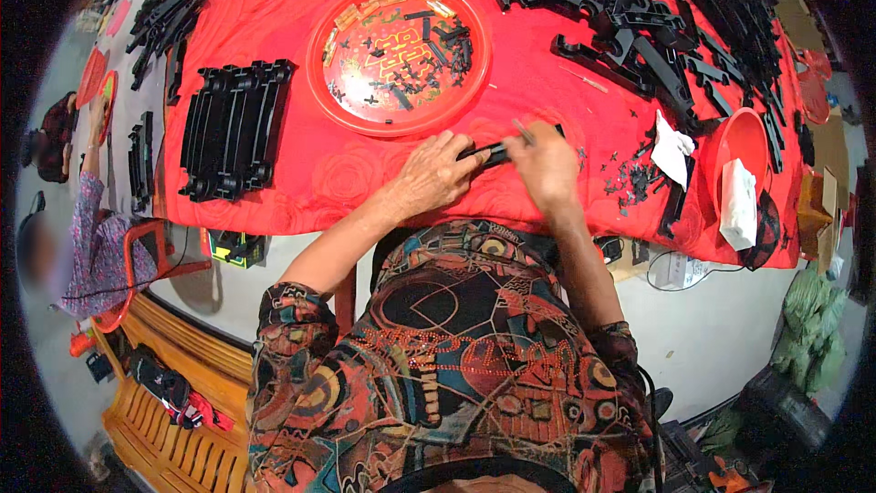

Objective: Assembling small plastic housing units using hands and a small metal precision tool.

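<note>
My left hand (pixel 438 169) is closed around one end of a long black plastic part (pixel 493 156), held low over the red tablecloth (pixel 338 169). At the part's other end is my right hand (pixel 545 169), slightly blurred and closed on a thin greyish tool (pixel 523 132) whose tip sticks out past the fingers; its kind is too small to tell. Just beyond my hands sits a round red tray (pixel 399 131) holding small black pieces, short black bars and orange-and-white strips.
Stacked black plastic parts (pixel 235 132) lie to the left; a large heap of them (pixel 639 23) fills the back right. Small black scraps (pixel 636 181), a tissue pack (pixel 737 204) and a red bowl (pixel 741 139) are at right. Another person's sleeve (pixel 91 228) shows far left, near a wooden bench (pixel 173 420).
</note>
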{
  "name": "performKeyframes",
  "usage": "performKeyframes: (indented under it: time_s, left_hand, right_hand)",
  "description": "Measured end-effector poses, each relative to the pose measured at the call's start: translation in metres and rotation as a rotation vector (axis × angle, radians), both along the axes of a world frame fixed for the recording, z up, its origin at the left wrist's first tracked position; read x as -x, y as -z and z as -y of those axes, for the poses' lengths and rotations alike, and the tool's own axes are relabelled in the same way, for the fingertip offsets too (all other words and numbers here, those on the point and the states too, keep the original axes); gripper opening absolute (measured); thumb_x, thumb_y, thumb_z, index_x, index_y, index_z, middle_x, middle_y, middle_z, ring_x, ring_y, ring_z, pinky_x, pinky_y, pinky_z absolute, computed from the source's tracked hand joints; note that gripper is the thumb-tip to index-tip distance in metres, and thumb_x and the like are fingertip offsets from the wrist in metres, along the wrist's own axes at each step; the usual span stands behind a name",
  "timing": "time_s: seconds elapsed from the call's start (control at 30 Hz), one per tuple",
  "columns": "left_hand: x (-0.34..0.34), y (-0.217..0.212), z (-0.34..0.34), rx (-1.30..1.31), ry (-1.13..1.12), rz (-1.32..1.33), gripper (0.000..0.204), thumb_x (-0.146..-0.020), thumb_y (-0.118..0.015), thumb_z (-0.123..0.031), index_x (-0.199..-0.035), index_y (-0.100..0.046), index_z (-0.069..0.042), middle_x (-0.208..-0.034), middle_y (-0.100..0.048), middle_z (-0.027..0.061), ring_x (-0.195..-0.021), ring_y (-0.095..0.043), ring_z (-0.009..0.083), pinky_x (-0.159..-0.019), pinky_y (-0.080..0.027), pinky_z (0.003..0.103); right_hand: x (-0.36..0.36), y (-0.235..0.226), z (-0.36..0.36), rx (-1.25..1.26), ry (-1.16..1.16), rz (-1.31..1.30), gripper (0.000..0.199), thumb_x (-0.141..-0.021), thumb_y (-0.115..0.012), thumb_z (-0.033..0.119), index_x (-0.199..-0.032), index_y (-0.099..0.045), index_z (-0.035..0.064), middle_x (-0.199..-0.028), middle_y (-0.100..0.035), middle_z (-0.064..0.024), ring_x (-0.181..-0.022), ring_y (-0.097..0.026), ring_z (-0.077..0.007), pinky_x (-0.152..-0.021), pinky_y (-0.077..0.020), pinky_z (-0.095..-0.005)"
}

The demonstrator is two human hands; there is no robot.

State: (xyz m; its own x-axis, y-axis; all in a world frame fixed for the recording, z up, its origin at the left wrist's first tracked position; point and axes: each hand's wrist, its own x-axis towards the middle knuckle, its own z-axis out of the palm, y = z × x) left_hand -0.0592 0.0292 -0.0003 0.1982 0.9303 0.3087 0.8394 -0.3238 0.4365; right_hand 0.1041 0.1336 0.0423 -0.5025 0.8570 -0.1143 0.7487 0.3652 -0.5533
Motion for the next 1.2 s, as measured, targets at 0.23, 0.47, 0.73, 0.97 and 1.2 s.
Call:
performKeyframes:
  time_s: [0.23, 0.47, 0.73, 0.97, 1.2]
  left_hand:
    - [-0.008, -0.007, -0.001, 0.011, -0.042, -0.115, 0.026, -0.074, -0.057, -0.011, -0.100, -0.061, -0.007, -0.088, -0.049, 0.0092, -0.082, -0.050, 0.0263, -0.065, -0.042, 0.039]
    - [-0.038, -0.001, -0.006, -0.031, -0.205, -0.183, 0.012, -0.075, -0.053, -0.009, -0.086, -0.057, -0.005, -0.087, -0.050, 0.0109, -0.082, -0.049, 0.0265, -0.068, -0.042, 0.038]
    - [-0.044, -0.001, -0.004, -0.077, -0.277, -0.087, 0.024, -0.076, -0.056, -0.009, -0.100, -0.061, -0.004, -0.092, -0.051, 0.0105, -0.085, -0.050, 0.0258, -0.068, -0.042, 0.037]
    - [-0.042, -0.004, -0.006, 0.004, -0.233, -0.130, 0.033, -0.078, -0.056, -0.010, -0.110, -0.060, -0.007, -0.093, -0.049, 0.0098, -0.087, -0.048, 0.0256, -0.070, -0.042, 0.037]
    - [-0.042, -0.002, -0.007, 0.029, -0.227, -0.141, 0.034, -0.078, -0.054, -0.010, -0.112, -0.058, -0.005, -0.090, -0.047, 0.0107, -0.087, -0.047, 0.0263, -0.072, -0.042, 0.037]
  right_hand:
    - [-0.043, -0.012, -0.026, -0.293, 0.188, -0.576, 0.026, -0.092, -0.052, 0.024, -0.089, -0.059, -0.0008, -0.074, -0.057, -0.0117, -0.070, -0.056, -0.0230, -0.067, -0.0441, -0.0338]
    - [-0.039, 0.010, -0.021, 0.374, 0.281, -0.937, 0.026, -0.096, -0.046, 0.024, -0.092, -0.057, 0.0007, -0.082, -0.058, -0.0047, -0.067, -0.058, -0.0100, -0.055, -0.0492, -0.0228]
    - [-0.028, 0.035, -0.011, 0.455, 0.131, -0.888, 0.006, -0.084, -0.059, 0.003, -0.090, -0.056, 0.0019, -0.079, -0.058, -0.0020, -0.071, -0.056, -0.0085, -0.064, -0.0484, -0.0233]
    - [-0.024, 0.044, -0.011, 0.263, 0.094, -0.807, 0.005, -0.083, -0.062, 0.006, -0.085, -0.057, 0.0031, -0.071, -0.058, -0.0022, -0.069, -0.056, -0.0073, -0.061, -0.0481, -0.0262]
    - [-0.019, 0.036, -0.008, 0.216, 0.096, -0.734, 0.007, -0.081, -0.063, 0.006, -0.082, -0.057, 0.0027, -0.067, -0.058, -0.0038, -0.061, -0.057, -0.0093, -0.055, -0.0470, -0.0263]
